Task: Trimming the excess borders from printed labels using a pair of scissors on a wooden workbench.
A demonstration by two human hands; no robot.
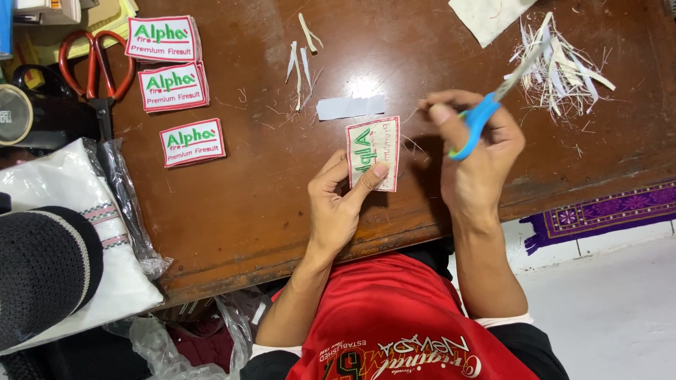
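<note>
My left hand (pixel 339 200) pinches a white embroidered patch (pixel 374 150) with a red border and green lettering, held upright over the brown wooden table (pixel 246 204). To its right, my right hand (pixel 473 151) grips blue-handled scissors (pixel 486 112) with fingers through the loops. The blades point up and right, away from the patch. Three similar finished patches (pixel 176 86) lie in a column at the table's upper left.
Red-handled scissors (pixel 95 67) lie at the far left. A pile of white trimmings (pixel 560 67) sits at the upper right, and loose strips (pixel 301 60) and a white rectangle (pixel 350 107) near the middle. A white bagged cloth (pixel 84 232) and dark knitted cap (pixel 42 271) overhang the left edge.
</note>
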